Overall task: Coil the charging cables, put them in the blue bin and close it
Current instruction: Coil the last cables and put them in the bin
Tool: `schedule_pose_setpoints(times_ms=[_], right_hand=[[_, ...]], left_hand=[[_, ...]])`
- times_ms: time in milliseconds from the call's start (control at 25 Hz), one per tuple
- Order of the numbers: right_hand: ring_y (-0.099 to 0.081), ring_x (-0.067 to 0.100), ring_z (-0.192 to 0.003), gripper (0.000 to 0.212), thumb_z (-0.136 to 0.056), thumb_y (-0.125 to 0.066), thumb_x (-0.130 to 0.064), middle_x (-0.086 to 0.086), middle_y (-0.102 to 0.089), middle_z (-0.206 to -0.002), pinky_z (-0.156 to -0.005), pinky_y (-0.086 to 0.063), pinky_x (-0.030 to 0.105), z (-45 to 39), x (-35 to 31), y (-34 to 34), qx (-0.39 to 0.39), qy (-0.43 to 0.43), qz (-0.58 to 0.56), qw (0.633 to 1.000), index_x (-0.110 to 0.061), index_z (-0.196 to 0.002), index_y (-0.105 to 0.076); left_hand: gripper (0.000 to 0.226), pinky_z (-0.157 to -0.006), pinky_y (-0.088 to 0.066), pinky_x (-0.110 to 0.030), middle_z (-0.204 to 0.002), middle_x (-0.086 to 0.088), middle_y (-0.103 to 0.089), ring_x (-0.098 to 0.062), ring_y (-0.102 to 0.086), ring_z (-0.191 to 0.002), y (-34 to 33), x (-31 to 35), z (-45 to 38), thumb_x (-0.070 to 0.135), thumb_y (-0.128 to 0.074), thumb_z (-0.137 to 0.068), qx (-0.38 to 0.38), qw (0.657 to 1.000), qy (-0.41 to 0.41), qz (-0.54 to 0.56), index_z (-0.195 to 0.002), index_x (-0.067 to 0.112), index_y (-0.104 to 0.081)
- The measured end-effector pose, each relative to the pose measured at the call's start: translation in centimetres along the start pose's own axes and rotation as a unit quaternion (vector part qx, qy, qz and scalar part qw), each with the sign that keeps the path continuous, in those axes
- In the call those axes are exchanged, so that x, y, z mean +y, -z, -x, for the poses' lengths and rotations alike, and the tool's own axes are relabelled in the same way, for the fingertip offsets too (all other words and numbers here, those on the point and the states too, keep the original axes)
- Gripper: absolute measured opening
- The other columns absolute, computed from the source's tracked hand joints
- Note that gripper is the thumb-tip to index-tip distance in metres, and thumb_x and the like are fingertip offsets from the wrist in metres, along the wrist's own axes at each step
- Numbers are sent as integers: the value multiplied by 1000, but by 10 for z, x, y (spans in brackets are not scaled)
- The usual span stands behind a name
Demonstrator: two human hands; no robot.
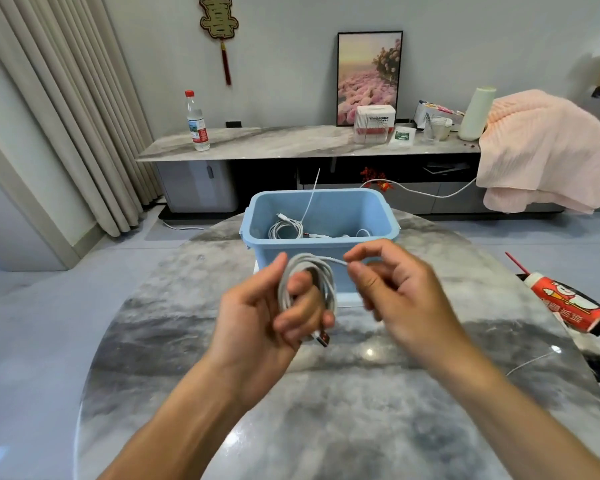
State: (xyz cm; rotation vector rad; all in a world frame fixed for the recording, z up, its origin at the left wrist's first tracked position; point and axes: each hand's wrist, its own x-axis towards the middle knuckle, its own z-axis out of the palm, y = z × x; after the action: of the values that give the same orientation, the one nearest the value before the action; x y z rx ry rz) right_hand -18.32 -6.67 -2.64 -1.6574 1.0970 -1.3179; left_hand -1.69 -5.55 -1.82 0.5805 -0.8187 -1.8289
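Note:
A white charging cable (328,287) is wound into a loop, its USB plug hanging at the bottom. My left hand (257,313) grips the loop, fingers through it. My right hand (392,289) pinches the cable's free end just right of the loop. Both hands hover over the round marble table (326,410), in front of the open blue bin (371,216). Inside the bin lie other white coiled cables (286,226), one end sticking up over the rim. A pale flat piece, possibly the lid (347,299), shows under the bin's front; I cannot tell for sure.
A red-and-white tube (568,299) lies at the table's right edge beside a dark object. Behind stands a long marble sideboard (291,140) with a water bottle (197,123), a white box and a pink cloth (541,147). Curtains hang at the left.

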Motion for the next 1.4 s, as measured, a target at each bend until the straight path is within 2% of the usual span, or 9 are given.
schedule_pose_setpoints(times_ms=[120, 280, 520, 600, 840, 920, 1040, 1160, 1400], right_hand=[[-44, 17, -52, 12, -99, -53, -8, 0, -54, -58, -46, -37, 32, 25, 3, -36, 1, -90, -123, 988, -18, -92, -54], [-62, 13, -69, 7, -93, -58, -16, 1, -72, -80, -60, -48, 26, 40, -11, -53, -6, -64, -146, 987, -22, -93, -62], [-64, 7, -109, 36, -83, -64, -14, -14, -71, -108, -83, -47, 19, 35, -6, -34, -125, 57, 70, 988, -27, -116, -57], [-65, 2, -104, 27, -88, -66, -22, -13, -68, -106, -83, -51, 22, 31, 2, -32, -93, 123, 142, 978, -23, -114, -61], [-47, 24, -57, 19, -95, -65, -13, 4, -52, -59, -50, -42, 35, 18, 11, -31, 33, 433, 445, 784, -6, -78, -71], [-43, 23, -58, 23, -95, -65, -16, 3, -52, -61, -52, -36, 33, 16, 5, -28, 26, 460, 458, 761, -8, -74, -71], [-45, 20, -66, 28, -92, -70, -29, 1, -55, -74, -63, -39, 26, 10, 0, -22, 38, 397, 360, 844, -10, -71, -70], [-52, 11, -73, 29, -79, -79, -33, -5, -49, -83, -68, -41, 16, 11, 2, -26, 50, 251, 194, 947, -10, -71, -63], [-64, 18, -80, 17, -88, -73, -25, -1, -64, -87, -71, -51, 27, 26, 11, -45, 129, 251, 176, 943, -9, -85, -73]], left_hand=[[36, -69, -45, -28, -45, 4, -25, -12, -24, -42, 7, 9, 1, 35, -43, -93, 44, 993, -43, 96, -62, 16, -48], [35, -75, -45, -27, -52, 4, -27, -12, -29, -46, 11, 13, 0, 34, -41, -99, 78, 982, -82, 153, -70, 15, -49], [33, -77, -46, -27, -53, 5, -30, -11, -31, -48, 16, 19, 2, 37, -42, -99, 86, 971, -101, 197, -75, 16, -49], [32, -78, -44, -27, -53, 5, -31, -11, -32, -48, 15, 19, 3, 37, -44, -98, 92, 969, -98, 206, -75, 15, -50], [28, -88, -46, -31, -60, 1, -39, -13, -41, -53, 4, 9, 1, 33, -45, -97, 121, 968, -75, 204, -78, 14, -52], [29, -85, -49, -31, -64, 0, -43, -14, -46, -56, 2, 5, 1, 34, -44, -98, 114, 978, -47, 170, -79, 14, -53], [28, -52, -52, -24, -70, -4, -55, -16, -60, -59, -3, 3, 4, 34, -43, -97, 81, 984, 14, 160, -81, 13, -53], [29, -46, -51, -23, -75, -11, -64, -21, -67, -65, -8, 2, 7, 30, -44, -98, 90, 978, 22, 188, -79, 10, -54], [11, -63, -56, -24, -83, -7, -64, -19, -67, -77, -5, 0, 7, 9, -71, -74, 78, 983, -26, 163, -80, 10, -61]])
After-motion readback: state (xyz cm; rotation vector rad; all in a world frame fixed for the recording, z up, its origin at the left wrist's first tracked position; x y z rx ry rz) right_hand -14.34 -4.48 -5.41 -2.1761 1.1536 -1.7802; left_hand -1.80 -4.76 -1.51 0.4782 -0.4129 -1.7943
